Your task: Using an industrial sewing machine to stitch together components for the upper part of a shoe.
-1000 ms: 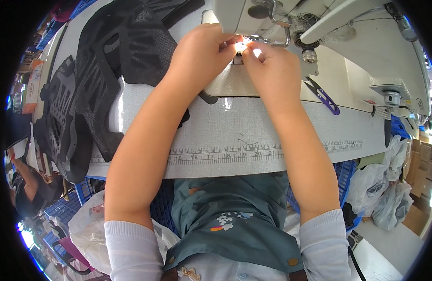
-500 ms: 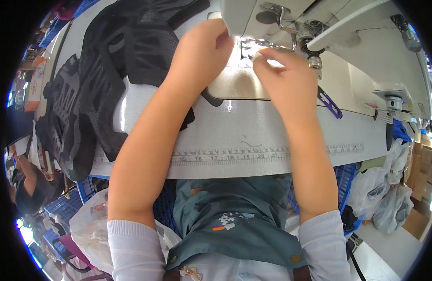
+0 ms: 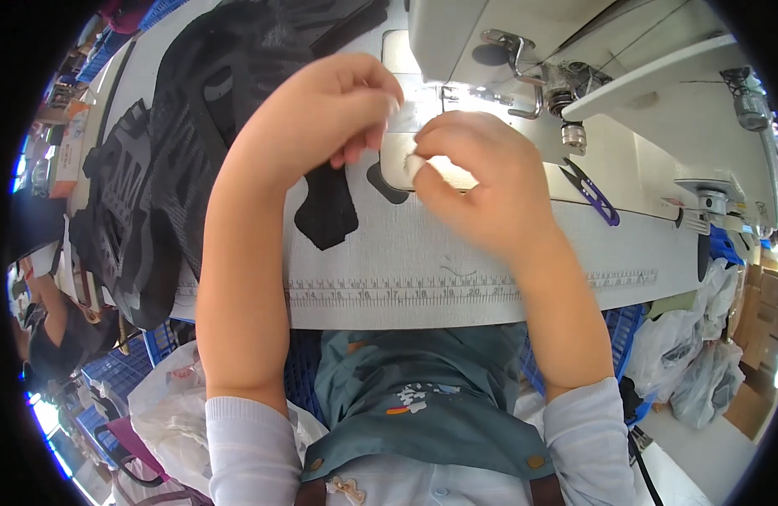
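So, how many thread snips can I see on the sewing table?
1. The purple-handled thread snips lie on the table, right of the right hand, near the sewing machine. Hands may hide more.

My right hand (image 3: 477, 190) is covering the needle area of the sewing machine (image 3: 574, 51), whose top is running off the upper edge. Whatever my left hand (image 3: 330, 118) is pinching is too small to tell. My left forearm is hiding part of the black fabric (image 3: 153, 169).
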`<state>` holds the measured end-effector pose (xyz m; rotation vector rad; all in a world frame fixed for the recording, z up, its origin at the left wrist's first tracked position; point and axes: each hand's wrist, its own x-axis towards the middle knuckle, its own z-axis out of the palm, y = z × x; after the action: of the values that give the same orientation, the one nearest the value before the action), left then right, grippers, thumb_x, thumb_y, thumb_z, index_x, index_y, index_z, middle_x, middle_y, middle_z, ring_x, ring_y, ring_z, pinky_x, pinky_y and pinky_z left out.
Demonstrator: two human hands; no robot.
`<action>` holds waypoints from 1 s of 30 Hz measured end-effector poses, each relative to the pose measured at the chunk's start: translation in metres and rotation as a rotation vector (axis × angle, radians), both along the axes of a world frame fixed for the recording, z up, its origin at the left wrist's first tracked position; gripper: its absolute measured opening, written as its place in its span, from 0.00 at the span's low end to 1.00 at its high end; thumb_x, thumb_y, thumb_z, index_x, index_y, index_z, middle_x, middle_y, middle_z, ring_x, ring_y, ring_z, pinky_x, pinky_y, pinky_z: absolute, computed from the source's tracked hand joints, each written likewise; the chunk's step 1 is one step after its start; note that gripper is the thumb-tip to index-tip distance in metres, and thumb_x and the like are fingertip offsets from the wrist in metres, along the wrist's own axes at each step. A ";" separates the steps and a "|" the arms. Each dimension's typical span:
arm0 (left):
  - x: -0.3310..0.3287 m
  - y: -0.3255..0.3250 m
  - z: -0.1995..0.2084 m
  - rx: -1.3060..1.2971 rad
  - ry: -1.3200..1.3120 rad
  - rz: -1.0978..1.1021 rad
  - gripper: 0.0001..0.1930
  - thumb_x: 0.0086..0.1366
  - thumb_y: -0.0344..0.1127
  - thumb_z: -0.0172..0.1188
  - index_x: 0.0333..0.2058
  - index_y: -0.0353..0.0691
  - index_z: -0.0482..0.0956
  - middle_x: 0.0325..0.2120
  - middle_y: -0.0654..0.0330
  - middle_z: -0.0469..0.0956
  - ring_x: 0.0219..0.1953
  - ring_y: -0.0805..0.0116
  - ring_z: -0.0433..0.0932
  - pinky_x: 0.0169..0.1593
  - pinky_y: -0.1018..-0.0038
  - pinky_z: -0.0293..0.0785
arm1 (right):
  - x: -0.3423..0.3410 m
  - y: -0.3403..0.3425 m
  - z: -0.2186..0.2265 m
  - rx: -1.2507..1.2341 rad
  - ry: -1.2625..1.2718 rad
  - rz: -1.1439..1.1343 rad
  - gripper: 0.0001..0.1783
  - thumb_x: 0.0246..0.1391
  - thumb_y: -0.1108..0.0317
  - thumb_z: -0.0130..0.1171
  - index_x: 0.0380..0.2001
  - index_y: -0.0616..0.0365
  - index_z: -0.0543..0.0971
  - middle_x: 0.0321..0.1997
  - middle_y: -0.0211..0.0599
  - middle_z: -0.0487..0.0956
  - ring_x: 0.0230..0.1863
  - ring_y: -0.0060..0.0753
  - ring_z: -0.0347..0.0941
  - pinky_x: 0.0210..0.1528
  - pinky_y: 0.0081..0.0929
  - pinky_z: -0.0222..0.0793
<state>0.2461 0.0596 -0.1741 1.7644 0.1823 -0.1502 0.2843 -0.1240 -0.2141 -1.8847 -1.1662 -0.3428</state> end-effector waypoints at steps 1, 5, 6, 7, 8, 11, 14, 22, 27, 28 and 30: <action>-0.002 -0.003 0.004 0.067 0.066 -0.099 0.07 0.58 0.32 0.50 0.33 0.36 0.72 0.16 0.65 0.71 0.13 0.82 0.65 0.16 0.85 0.59 | -0.001 0.001 0.002 0.000 -0.004 -0.006 0.06 0.37 0.70 0.58 0.22 0.56 0.74 0.27 0.35 0.76 0.30 0.40 0.73 0.30 0.31 0.70; -0.004 -0.006 0.011 0.058 0.119 -0.020 0.08 0.55 0.31 0.51 0.34 0.34 0.72 0.14 0.64 0.71 0.12 0.80 0.66 0.15 0.84 0.60 | -0.005 0.005 0.003 -0.006 0.011 0.015 0.14 0.34 0.74 0.56 0.31 0.54 0.70 0.36 0.33 0.74 0.33 0.41 0.73 0.30 0.32 0.70; -0.004 -0.006 0.011 0.059 0.116 -0.027 0.08 0.55 0.31 0.51 0.34 0.34 0.72 0.14 0.64 0.71 0.12 0.80 0.66 0.15 0.84 0.60 | -0.006 0.007 0.003 -0.017 0.075 0.020 0.15 0.33 0.75 0.56 0.31 0.55 0.69 0.37 0.33 0.74 0.33 0.41 0.73 0.29 0.32 0.70; -0.003 -0.005 0.011 0.055 0.137 -0.017 0.09 0.55 0.32 0.52 0.33 0.34 0.73 0.15 0.64 0.72 0.13 0.80 0.67 0.16 0.83 0.61 | -0.007 0.007 0.004 -0.028 0.138 0.025 0.16 0.33 0.76 0.55 0.32 0.55 0.69 0.37 0.33 0.73 0.33 0.41 0.73 0.29 0.33 0.70; -0.003 -0.005 0.010 0.052 0.160 -0.004 0.09 0.55 0.33 0.54 0.33 0.34 0.74 0.15 0.64 0.72 0.14 0.79 0.69 0.17 0.83 0.63 | -0.011 0.006 0.010 -0.138 0.190 0.012 0.16 0.33 0.78 0.53 0.32 0.56 0.68 0.38 0.34 0.72 0.32 0.42 0.73 0.28 0.34 0.69; -0.002 -0.009 0.008 0.085 0.156 0.014 0.10 0.54 0.32 0.53 0.35 0.34 0.74 0.15 0.64 0.72 0.14 0.79 0.69 0.18 0.83 0.63 | -0.007 0.006 0.005 -0.121 0.175 -0.008 0.15 0.33 0.78 0.53 0.31 0.57 0.67 0.35 0.35 0.73 0.32 0.42 0.73 0.27 0.35 0.69; 0.000 -0.020 0.005 0.193 0.145 -0.005 0.12 0.54 0.31 0.56 0.36 0.33 0.74 0.13 0.67 0.69 0.13 0.80 0.66 0.16 0.82 0.61 | -0.003 0.003 -0.002 -0.109 0.164 -0.007 0.12 0.34 0.78 0.53 0.28 0.58 0.68 0.32 0.36 0.73 0.31 0.42 0.73 0.28 0.36 0.69; 0.002 -0.025 -0.012 0.519 0.005 -0.133 0.05 0.51 0.29 0.59 0.25 0.33 0.75 0.13 0.65 0.68 0.18 0.78 0.66 0.23 0.78 0.63 | 0.007 -0.017 0.004 -0.330 0.059 -0.115 0.07 0.37 0.75 0.53 0.25 0.58 0.72 0.32 0.35 0.75 0.30 0.43 0.73 0.32 0.36 0.68; -0.001 -0.027 -0.012 0.527 -0.035 -0.160 0.06 0.51 0.28 0.59 0.25 0.31 0.75 0.15 0.61 0.70 0.19 0.75 0.67 0.24 0.77 0.65 | 0.004 -0.017 0.009 -0.373 0.159 -0.103 0.07 0.38 0.75 0.52 0.26 0.60 0.73 0.37 0.35 0.78 0.31 0.44 0.74 0.34 0.36 0.69; -0.001 -0.028 -0.010 0.509 -0.024 -0.191 0.06 0.51 0.28 0.59 0.25 0.31 0.74 0.15 0.60 0.71 0.19 0.74 0.67 0.25 0.76 0.65 | 0.006 -0.016 0.004 -0.322 0.104 -0.067 0.07 0.39 0.73 0.53 0.26 0.59 0.73 0.32 0.34 0.76 0.29 0.42 0.73 0.33 0.36 0.68; -0.001 -0.025 -0.010 0.508 -0.023 -0.190 0.06 0.51 0.29 0.59 0.24 0.31 0.74 0.15 0.60 0.71 0.18 0.74 0.67 0.25 0.76 0.65 | 0.006 -0.017 0.002 -0.268 0.050 -0.031 0.06 0.39 0.72 0.55 0.26 0.57 0.74 0.28 0.33 0.74 0.27 0.40 0.72 0.31 0.35 0.67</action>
<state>0.2454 0.0345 -0.1844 2.2890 0.0339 -0.2356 0.2904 -0.1405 -0.2117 -2.1313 -1.1975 -0.1601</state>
